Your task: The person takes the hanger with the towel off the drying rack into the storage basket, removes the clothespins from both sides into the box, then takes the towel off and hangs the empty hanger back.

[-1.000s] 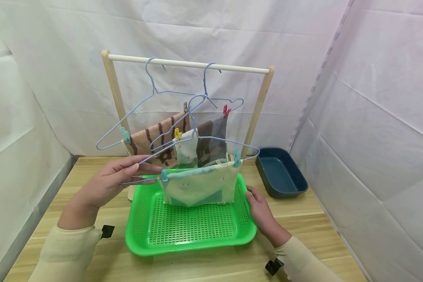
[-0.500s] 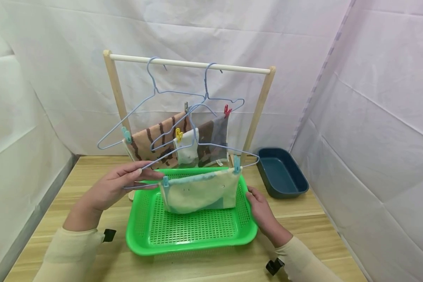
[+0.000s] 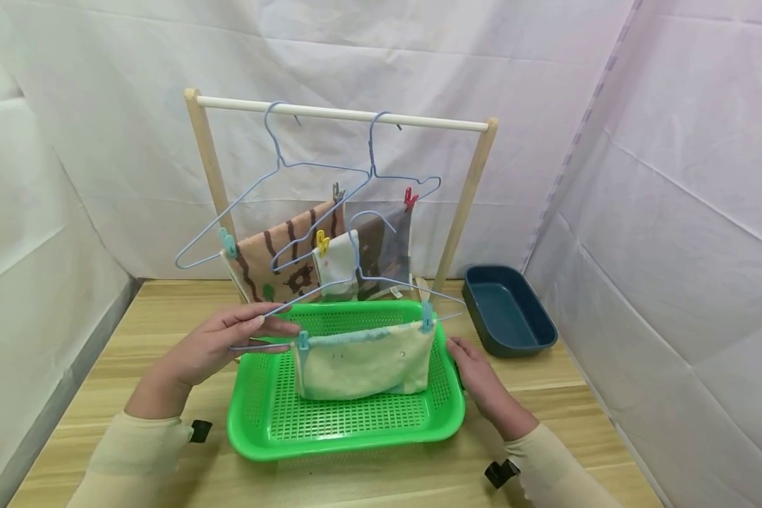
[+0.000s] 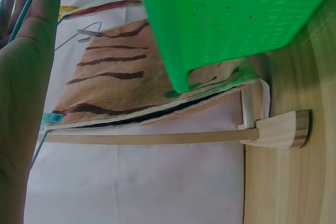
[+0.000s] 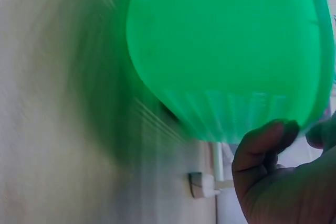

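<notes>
My left hand [image 3: 219, 342] holds the left corner of a blue wire hanger [image 3: 320, 288], its wires passing between the fingers. From the hanger's lower bar hangs a pale yellow and light-blue towel [image 3: 362, 367], fixed by a light-blue clothespin [image 3: 303, 340] on the left and another clothespin [image 3: 427, 317] on the right. The towel is over the green plastic basket [image 3: 346, 446]. At the basket's right side, my right hand [image 3: 482, 381] grips the rim; in the right wrist view its thumb [image 5: 268, 140] is against the green edge.
Behind stands a wooden rack with a white bar [image 3: 330, 111]. Two blue hangers hang there, carrying a brown-striped towel [image 3: 286, 243] and a white, brown and grey towel [image 3: 384, 254], held by clothespins. A dark blue tub [image 3: 508, 310] sits at right on the wooden table [image 3: 552, 416].
The held hanger and its towel have come down, lower into the basket. My left hand has moved down and slightly right. My right forearm has shifted a little right.
</notes>
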`<state>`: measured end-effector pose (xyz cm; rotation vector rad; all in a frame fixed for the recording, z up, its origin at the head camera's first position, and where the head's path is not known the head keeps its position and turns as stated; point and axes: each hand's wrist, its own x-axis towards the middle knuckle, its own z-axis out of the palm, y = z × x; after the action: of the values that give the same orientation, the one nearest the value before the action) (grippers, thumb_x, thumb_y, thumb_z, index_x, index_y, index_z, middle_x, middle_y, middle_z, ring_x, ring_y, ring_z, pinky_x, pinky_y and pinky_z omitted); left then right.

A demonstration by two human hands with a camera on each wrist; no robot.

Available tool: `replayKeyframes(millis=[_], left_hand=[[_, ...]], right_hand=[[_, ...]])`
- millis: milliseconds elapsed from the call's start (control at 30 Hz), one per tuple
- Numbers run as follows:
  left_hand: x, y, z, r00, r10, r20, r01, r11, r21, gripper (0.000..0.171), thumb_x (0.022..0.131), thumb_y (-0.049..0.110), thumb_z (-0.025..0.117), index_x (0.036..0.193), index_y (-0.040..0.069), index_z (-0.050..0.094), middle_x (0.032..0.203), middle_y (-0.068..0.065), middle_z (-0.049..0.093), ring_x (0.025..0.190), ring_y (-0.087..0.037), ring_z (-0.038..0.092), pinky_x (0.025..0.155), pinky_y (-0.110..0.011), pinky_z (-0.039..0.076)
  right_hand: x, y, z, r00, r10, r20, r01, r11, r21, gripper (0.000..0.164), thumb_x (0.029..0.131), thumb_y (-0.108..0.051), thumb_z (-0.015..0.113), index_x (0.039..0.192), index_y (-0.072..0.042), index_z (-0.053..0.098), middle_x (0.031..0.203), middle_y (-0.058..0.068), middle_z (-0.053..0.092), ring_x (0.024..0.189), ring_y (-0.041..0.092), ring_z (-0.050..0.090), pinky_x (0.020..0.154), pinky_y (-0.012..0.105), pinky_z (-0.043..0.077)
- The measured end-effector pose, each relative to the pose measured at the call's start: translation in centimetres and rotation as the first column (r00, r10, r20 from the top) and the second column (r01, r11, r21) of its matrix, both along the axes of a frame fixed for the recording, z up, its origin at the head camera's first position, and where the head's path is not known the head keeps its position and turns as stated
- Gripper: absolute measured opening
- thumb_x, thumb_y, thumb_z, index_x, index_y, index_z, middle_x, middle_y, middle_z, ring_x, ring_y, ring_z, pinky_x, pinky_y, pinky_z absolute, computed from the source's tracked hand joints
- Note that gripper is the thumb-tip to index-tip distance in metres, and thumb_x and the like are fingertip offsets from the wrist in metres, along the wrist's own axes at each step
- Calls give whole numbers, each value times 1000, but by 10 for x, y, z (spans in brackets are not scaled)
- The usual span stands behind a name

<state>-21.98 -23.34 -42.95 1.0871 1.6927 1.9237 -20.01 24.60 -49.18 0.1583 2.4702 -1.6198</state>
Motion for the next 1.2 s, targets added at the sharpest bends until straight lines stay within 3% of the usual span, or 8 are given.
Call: replayKeyframes(millis=[233, 367, 467, 633, 700, 767, 933, 1200], left_hand=[[0, -3, -6, 999, 28, 19, -27, 999, -22, 51, 120, -1, 28, 163, 7, 53, 147, -14, 71, 136, -36, 68, 112, -47, 58], [1, -3, -8, 999, 36, 14, -36, 999, -30, 50, 120, 0, 28, 164, 6, 52, 146, -15, 71, 135, -39, 68, 112, -47, 59], [1, -3, -8, 999, 34, 12, -34, 999, -28, 50, 120, 0, 28, 164, 6, 51, 147, -16, 71, 136, -38, 68, 112, -48, 59], [0, -3, -9, 1000, 19, 3, -19, 1000, -18, 51, 120, -1, 27, 164, 6, 51, 147, -16, 71, 137, -35, 67, 112, -48, 58], [1, -3, -9, 1000, 15, 1, -15, 1000, -15, 51, 120, -1, 26, 164, 6, 51, 147, -16, 71, 137, -35, 67, 112, -47, 58], [1, -3, -8, 1000, 10, -5, -11, 1000, -12, 52, 120, -1, 26, 164, 5, 51, 147, -17, 71, 137, -35, 67, 112, -47, 58], [1, -1, -6, 1000, -6, -13, 6, 1000, -5, 52, 119, -2, 25, 164, 5, 50, 147, -17, 70, 138, -35, 67, 112, -48, 58], [1, -1, -7, 1000, 10, -1, -10, 1000, -25, 51, 120, 0, 28, 162, 9, 54, 146, -16, 71, 135, -39, 68, 110, -48, 60]], right_hand=[[4, 5, 14, 990, 6, -142, 18, 986, 166, 46, 119, -40, 52, 141, -1, 65, 109, 13, 71, 92, 25, 67, 80, 35, 56], [12, 2, 27, 941, 31, -337, 62, 963, 262, 25, 116, -32, 62, 120, -10, 73, 88, 4, 63, 75, 19, 58, 67, 30, 50], [18, -2, 38, 838, 120, -532, 82, 936, 341, 12, 114, -21, 67, 115, -11, 73, 88, -3, 62, 76, 13, 57, 66, 32, 52], [22, -14, 52, 588, 305, -749, 129, 879, 460, 23, 104, -4, 76, 126, -2, 70, 101, 6, 67, 91, 21, 65, 73, 46, 61], [22, -20, 56, 542, 354, -763, 146, 854, 499, 34, 102, -4, 78, 134, 1, 68, 112, 13, 71, 101, 30, 68, 82, 52, 62], [20, -25, 58, 538, 390, -747, 147, 830, 539, 44, 102, -7, 79, 142, 2, 65, 125, 18, 72, 113, 37, 69, 91, 57, 61], [14, -35, 58, 601, 444, -665, 114, 776, 620, 57, 105, -15, 77, 153, 8, 56, 146, 25, 65, 134, 45, 62, 109, 64, 55], [0, -41, 60, 667, 443, -600, 37, 784, 620, 51, 113, -17, 67, 154, 9, 54, 148, 29, 63, 138, 48, 60, 112, 65, 53]])
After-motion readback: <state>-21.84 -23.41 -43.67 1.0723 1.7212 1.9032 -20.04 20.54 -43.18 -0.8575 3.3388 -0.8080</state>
